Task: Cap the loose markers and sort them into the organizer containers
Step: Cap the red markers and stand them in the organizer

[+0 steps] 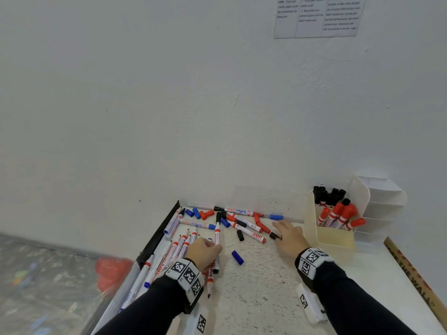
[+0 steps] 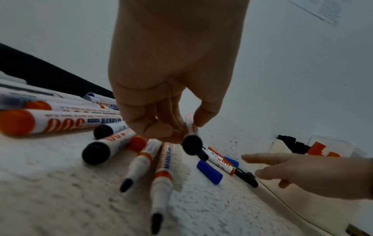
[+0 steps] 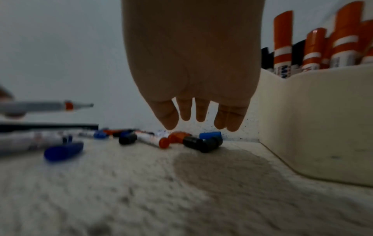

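Note:
My left hand (image 1: 210, 245) pinches a white marker with black ends (image 1: 217, 229), raised off the pile; the left wrist view shows its fingers curled round the marker's barrel (image 2: 189, 126). My right hand (image 1: 280, 226) reaches forward with straight fingers and holds nothing. It hovers just above a black cap (image 1: 274, 235) near the cream organizer (image 1: 336, 240). In the right wrist view the fingertips (image 3: 169, 123) hang over black caps (image 3: 201, 143), an orange cap and a blue cap (image 3: 210, 135). Several uncapped markers (image 1: 183, 245) lie under and left of my left hand.
The organizer holds red-capped markers (image 1: 338, 216) in front and black-capped ones (image 1: 326, 194) behind. A white tiered rack (image 1: 382, 201) stands behind it. Loose blue cap (image 1: 237, 257) and black cap (image 1: 240, 235) lie mid-table. More markers and caps lie against the wall (image 1: 242, 213). A black strip (image 1: 159, 235) borders the table's left edge.

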The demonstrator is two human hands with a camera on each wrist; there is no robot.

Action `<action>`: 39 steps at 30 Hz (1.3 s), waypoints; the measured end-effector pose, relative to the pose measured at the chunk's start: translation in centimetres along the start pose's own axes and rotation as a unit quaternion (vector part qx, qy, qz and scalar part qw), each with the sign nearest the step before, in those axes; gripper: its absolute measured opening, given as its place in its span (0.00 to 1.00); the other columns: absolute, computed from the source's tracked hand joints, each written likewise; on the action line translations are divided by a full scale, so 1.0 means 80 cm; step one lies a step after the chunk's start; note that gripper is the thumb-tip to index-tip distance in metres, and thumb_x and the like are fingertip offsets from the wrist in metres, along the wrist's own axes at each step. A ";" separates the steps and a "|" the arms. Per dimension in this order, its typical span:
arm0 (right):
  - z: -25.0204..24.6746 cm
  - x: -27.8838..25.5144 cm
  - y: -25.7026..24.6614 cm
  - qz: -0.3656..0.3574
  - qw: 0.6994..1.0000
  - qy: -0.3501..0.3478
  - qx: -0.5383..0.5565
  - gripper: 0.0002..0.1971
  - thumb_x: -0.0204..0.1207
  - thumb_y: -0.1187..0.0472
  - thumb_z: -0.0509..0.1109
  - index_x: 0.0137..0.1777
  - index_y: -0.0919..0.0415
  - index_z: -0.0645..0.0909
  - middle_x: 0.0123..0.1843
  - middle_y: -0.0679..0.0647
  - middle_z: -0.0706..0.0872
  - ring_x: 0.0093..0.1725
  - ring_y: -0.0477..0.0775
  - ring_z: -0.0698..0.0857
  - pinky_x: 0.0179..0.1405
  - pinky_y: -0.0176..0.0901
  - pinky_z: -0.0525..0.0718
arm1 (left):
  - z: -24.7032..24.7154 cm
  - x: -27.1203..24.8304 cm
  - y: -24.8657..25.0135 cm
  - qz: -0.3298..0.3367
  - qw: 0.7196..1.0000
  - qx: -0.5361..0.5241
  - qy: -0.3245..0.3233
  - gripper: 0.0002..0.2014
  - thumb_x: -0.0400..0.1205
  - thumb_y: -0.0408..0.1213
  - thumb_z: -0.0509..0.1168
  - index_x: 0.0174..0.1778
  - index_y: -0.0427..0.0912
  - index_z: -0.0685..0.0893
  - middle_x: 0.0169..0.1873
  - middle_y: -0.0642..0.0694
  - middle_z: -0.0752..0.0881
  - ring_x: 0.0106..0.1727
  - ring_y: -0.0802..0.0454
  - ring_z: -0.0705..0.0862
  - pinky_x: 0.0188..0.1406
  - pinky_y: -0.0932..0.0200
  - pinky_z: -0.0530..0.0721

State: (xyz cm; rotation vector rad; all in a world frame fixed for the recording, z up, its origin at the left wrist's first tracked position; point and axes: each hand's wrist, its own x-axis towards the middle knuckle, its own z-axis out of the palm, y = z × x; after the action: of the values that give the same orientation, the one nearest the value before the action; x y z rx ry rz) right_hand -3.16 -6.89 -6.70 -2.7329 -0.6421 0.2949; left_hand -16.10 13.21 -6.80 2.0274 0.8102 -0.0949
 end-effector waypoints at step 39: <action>0.029 -0.060 -0.052 -0.089 0.933 0.121 0.327 0.11 0.75 0.64 0.70 0.49 0.45 0.78 0.48 0.46 0.84 0.30 0.47 0.75 0.37 0.39 0.81 | 0.013 -0.057 -0.022 0.139 0.986 0.091 -0.027 0.16 0.79 0.41 0.67 0.62 0.47 0.79 0.46 0.52 0.79 0.41 0.61 0.77 0.34 0.74 0.76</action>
State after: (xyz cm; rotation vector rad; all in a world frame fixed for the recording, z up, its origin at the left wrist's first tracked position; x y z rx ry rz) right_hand -9.64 -4.98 -6.81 -2.0152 -0.5846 0.0961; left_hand -20.45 10.69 -7.02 2.2797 0.4931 -0.0673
